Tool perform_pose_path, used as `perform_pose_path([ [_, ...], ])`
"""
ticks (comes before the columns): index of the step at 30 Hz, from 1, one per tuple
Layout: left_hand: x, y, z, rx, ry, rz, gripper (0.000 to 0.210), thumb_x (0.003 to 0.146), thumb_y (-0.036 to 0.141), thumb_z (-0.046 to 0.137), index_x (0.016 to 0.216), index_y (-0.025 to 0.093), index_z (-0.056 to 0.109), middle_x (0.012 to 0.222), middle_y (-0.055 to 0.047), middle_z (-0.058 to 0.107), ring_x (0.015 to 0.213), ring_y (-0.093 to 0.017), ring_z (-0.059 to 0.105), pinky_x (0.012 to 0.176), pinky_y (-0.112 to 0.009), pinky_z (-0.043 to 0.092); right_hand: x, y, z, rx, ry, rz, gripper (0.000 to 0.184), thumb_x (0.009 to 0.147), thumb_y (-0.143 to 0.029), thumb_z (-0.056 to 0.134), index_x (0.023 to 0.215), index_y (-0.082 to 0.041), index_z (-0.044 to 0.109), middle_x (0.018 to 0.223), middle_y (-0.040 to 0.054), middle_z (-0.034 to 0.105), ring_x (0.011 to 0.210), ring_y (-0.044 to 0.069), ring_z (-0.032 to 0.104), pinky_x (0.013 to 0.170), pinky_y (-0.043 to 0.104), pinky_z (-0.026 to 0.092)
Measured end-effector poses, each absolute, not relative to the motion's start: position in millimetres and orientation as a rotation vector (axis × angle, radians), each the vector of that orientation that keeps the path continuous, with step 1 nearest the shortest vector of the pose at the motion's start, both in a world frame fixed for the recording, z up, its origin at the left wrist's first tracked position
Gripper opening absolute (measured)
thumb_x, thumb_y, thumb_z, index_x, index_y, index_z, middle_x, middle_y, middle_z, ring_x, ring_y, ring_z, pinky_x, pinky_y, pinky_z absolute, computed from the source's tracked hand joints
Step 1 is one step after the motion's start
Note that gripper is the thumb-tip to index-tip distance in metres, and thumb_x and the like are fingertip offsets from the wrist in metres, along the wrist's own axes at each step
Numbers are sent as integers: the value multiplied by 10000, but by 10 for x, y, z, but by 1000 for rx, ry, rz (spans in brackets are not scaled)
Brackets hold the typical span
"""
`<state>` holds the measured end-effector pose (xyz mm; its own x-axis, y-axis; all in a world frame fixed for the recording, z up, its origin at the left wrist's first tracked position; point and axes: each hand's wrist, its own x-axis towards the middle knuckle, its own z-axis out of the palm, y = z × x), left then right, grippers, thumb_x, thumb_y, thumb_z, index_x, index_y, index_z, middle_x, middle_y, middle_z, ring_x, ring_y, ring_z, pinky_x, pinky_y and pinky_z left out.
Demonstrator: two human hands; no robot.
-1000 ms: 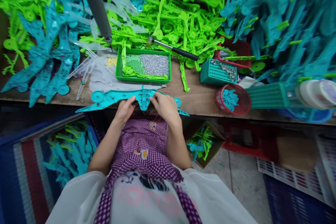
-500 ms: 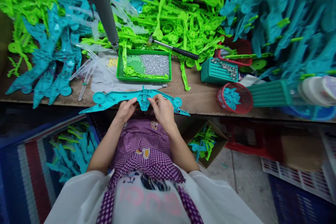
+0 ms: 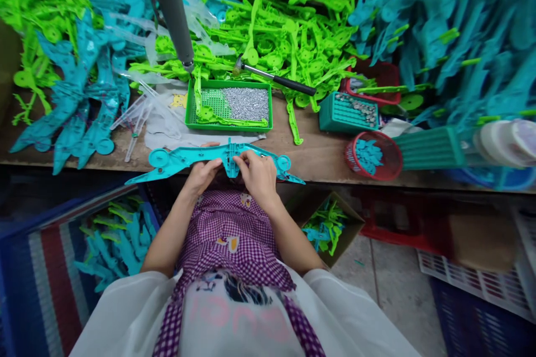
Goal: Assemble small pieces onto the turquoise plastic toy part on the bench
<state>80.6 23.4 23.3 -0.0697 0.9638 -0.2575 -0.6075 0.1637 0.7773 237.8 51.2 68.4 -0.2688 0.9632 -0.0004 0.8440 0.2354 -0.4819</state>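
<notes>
A long blue plastic part (image 3: 184, 157), winged to both sides with a ribbed middle piece, lies across the front edge of the bench. My left hand (image 3: 203, 177) grips it just left of the middle, thumb on the near side and a fingertip showing behind it. On the other side of the middle, my right hand (image 3: 257, 175) has thumb and forefinger pinched at the ribbed piece; anything small between them is hidden. Right behind the part stands a green tray (image 3: 271, 114) of small silvery pins, with lime-green plastic arms (image 3: 234, 121) lying over it.
A grey powered screwdriver (image 3: 176, 22) hangs above the tray. Behind lie a hammer (image 3: 288, 83) and heaped lime-green parts (image 3: 288, 39). To the right are a teal box (image 3: 329, 114) and a red basket (image 3: 393, 159) of small blue pieces. Blue parts (image 3: 94, 83) pile up left.
My right thumb and forefinger have shifted slightly left toward the ribbed middle. A left fingertip now shows behind the blue part. The hanging screwdriver appears a little further right.
</notes>
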Motion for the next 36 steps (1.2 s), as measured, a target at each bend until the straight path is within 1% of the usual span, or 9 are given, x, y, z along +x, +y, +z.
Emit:
perform_pose_path([
  [6,805,244,256,488,947,1371,600,703,226,804,1257,185,578,1043,-66,751,943,-224,717,900,-395,562,2545,532,662,-1413,-2387,680,268,1002,-205,372,1082,-176,625,1047,83,719,939,217,639,774,322,351],
  [10,800,260,207,496,948,1351,585,703,258,813,1239,170,598,1072,-82,747,1026,-248,698,960,-419,537,2468,614,664,-1371,-2532,502,327,993,-140,307,1109,-151,613,1030,114,705,934,236,622,806,353,346],
  [13,793,260,205,504,941,1371,548,703,279,819,1204,168,627,1095,-83,743,1078,-252,681,996,-415,522,2424,691,684,-1325,-2608,521,310,996,-161,305,1078,-150,603,1020,117,702,924,240,621,795,354,351],
  [17,800,237,260,479,1018,1412,517,671,338,846,1127,165,675,1057,-87,754,1083,-278,679,990,-428,532,2517,665,675,-1315,-2537,682,289,988,-309,428,1185,-137,552,1115,141,685,963,247,627,794,340,389],
  [20,831,246,281,464,1075,1388,462,642,373,861,1015,146,711,1000,-99,763,1073,-304,681,970,-437,543,2578,613,664,-1361,-2528,681,269,988,-258,415,1157,-129,581,1111,144,690,984,245,627,825,340,396],
  [23,847,321,263,519,1104,1327,396,651,406,850,909,135,720,975,-104,763,1004,-285,701,902,-399,569,2532,658,698,-1459,-2570,544,305,999,-213,340,1049,-142,633,1043,136,707,924,237,627,814,343,383],
  [26,756,425,269,649,1217,1225,416,676,510,804,819,132,709,826,-94,755,784,-221,713,726,-324,582,2412,793,762,-1522,-2664,486,334,1006,-238,322,1031,-146,643,1053,138,705,894,234,630,765,333,373],
  [30,468,430,461,1070,1480,760,460,813,601,623,758,152,705,663,-69,702,520,-158,604,558,-301,506,2289,932,802,-1645,-2726,579,328,1001,-227,317,1094,-143,620,1113,141,697,898,241,650,682,318,363],
  [36,389,401,712,1852,1838,664,235,898,320,608,1080,218,717,1047,-74,672,997,-238,608,921,-391,467,2263,968,751,-1699,-2741,596,348,976,-152,298,1121,-115,611,1103,178,696,882,246,662,688,318,380],
])
